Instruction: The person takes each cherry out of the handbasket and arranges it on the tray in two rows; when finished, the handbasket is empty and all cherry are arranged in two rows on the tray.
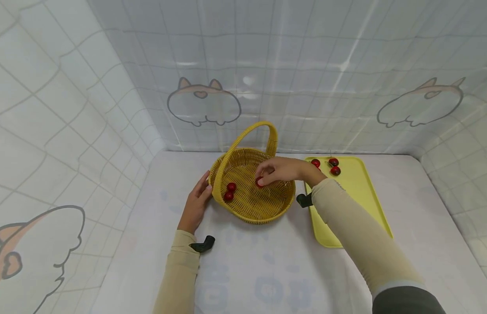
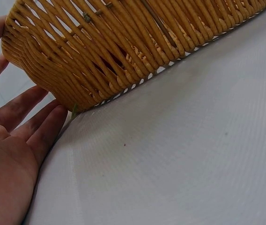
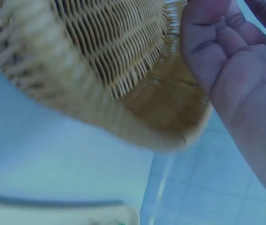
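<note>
A yellow wicker basket (image 1: pixel 255 213) with a tall arched handle stands on the table, two dark red cherries (image 1: pixel 229 192) lying at the left of its bottom. Over the inside of the basket, my right hand (image 1: pixel 280 169) pinches another cherry (image 1: pixel 259 182) between thumb and fingers. In the right wrist view, that hand's curled fingers are beside the woven wall, and the cherry is hidden. My left hand (image 1: pixel 198 200) rests against the basket's left side. The left wrist view shows its fingers (image 2: pixel 23 105) fairly straight, touching the outer wall down near the tablecloth.
To the right lies a yellow tray (image 1: pixel 357 187), with several cherries (image 1: pixel 334 166) near its far edge, some with stems. My right forearm crosses over the tray. A white cloth (image 1: pixel 243 270) covers the table, and patterned curtains (image 1: pixel 306 87) enclose the back and sides.
</note>
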`<action>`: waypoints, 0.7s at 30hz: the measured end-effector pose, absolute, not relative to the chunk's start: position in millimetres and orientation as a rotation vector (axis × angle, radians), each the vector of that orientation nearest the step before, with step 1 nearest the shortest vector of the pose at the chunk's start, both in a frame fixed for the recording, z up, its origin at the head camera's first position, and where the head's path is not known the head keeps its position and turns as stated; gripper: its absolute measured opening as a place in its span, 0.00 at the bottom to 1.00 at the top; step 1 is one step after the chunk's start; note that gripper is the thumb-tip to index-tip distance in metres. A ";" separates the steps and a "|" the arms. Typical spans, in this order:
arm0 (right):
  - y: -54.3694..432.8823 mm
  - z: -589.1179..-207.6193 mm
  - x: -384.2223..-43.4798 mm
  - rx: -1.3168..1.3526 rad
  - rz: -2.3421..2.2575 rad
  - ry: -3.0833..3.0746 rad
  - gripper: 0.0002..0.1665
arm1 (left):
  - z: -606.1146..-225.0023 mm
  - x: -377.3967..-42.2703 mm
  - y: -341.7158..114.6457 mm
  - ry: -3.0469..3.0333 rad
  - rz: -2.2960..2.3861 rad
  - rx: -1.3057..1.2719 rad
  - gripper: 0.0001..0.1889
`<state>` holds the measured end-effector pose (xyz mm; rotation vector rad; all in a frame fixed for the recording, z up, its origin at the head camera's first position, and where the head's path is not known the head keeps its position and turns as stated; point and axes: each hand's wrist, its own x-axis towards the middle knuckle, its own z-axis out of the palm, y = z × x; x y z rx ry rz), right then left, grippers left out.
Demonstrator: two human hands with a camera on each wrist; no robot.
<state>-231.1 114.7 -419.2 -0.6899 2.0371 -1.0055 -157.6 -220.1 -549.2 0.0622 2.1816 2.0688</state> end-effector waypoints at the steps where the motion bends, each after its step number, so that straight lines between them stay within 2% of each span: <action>1: 118.3 -418.0 -230.6 -0.679 -1.026 2.034 0.20 | -549.6 -157.9 -220.4 2.185 2.067 0.061 0.28; 15: 174.6 -409.9 -219.1 -0.583 -1.196 2.130 0.22 | -549.3 -159.3 -221.9 2.164 2.079 0.053 0.28; 21: 199.8 -408.5 -209.1 -0.448 -1.245 2.154 0.23 | -547.8 -158.3 -221.3 2.167 2.074 0.049 0.27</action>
